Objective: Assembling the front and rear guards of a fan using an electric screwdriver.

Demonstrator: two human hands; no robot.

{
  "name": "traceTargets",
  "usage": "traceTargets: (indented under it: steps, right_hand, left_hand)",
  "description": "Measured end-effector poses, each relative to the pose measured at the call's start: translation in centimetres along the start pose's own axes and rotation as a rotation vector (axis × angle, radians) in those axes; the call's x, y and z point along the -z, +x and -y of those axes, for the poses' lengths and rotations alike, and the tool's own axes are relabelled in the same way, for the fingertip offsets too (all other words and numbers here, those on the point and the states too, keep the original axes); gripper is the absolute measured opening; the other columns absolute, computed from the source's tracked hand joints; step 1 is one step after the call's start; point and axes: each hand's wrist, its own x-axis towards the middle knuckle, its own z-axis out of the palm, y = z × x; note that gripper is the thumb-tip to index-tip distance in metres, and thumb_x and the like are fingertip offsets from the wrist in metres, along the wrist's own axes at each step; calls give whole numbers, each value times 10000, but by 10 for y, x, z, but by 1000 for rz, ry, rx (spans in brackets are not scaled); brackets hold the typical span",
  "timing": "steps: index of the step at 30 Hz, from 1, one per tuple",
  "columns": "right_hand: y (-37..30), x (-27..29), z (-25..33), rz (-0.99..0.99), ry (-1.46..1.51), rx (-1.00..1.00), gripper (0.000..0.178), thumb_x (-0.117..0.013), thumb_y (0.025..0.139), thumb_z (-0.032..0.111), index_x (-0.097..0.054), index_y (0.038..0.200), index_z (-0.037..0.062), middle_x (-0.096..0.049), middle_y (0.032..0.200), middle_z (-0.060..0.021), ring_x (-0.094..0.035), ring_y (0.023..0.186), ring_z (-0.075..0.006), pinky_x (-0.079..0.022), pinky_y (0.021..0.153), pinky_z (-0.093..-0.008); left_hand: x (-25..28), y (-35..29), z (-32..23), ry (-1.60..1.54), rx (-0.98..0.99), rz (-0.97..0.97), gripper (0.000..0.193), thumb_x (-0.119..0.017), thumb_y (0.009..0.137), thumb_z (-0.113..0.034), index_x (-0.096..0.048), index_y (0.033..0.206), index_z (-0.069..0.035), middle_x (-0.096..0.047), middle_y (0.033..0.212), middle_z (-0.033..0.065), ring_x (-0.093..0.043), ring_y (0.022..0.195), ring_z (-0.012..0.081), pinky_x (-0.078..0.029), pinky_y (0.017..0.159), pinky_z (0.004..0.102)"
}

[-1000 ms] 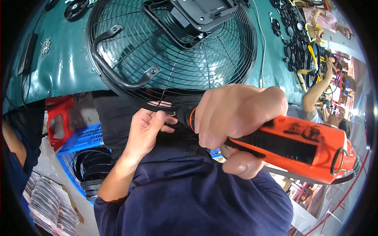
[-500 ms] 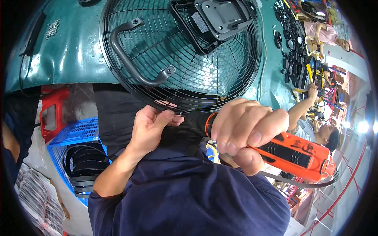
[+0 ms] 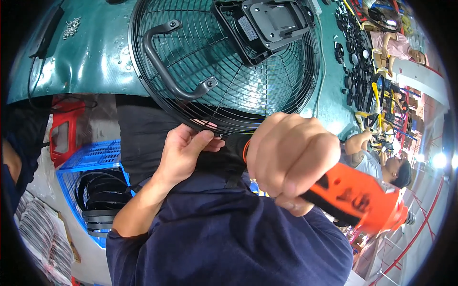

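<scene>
As a worker's right hand [image 3: 293, 155] wrapped its fingers around an orange power screwdriver [image 3: 358, 198], the left hand [image 3: 181, 151] bent thumb and fingers together at the near rim of a black fan guard [image 3: 229, 76]; I could not tell what they pinched. The guard lay on a glossy green table [image 3: 98, 52], its rim overhanging the near edge, with screws [image 3: 71, 28] heaped far left and black parts [image 3: 353, 59] clustered right. A blue crate [image 3: 95, 153] stood near left, co-workers [image 3: 369, 164] far right.

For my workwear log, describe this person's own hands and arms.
The left hand and right hand wear no gloves. The left forearm is bare, with no watch visible; a short, dark navy sleeve ends near the elbow. The right forearm is mostly hidden.
</scene>
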Motion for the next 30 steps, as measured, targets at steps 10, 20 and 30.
traceTargets:
  steps: [10,20,30]
  right_hand:
    - [14,-5,-18,188,202,7,181,-819,725,57,-639,738,41,-611,597,-38,-605,487,-197,-484,457,-307]
    - [4,21,6,99,245,29,237,-852,758,184,-646,796,74,-643,639,-42,-615,504,-197,-511,499,-323]
    - [-137,24,47,-929,-70,-255,353,-749,814,165,-559,1030,-38,-576,1051,-233,-623,624,-209,-538,574,-327]
  left_hand:
    - [6,4,-1,112,-18,76,271,-589,1026,-186,-616,1085,77,-728,941,148,-722,864,209,-601,817,343]
    - [10,7,-3,139,-29,67,293,-604,1021,-235,-610,1179,12,-693,1108,99,-698,962,197,-579,851,336]
    - [46,4,-27,154,-59,101,495,-583,1008,-410,-651,1161,56,-673,1221,190,-696,1036,247,-553,919,372]
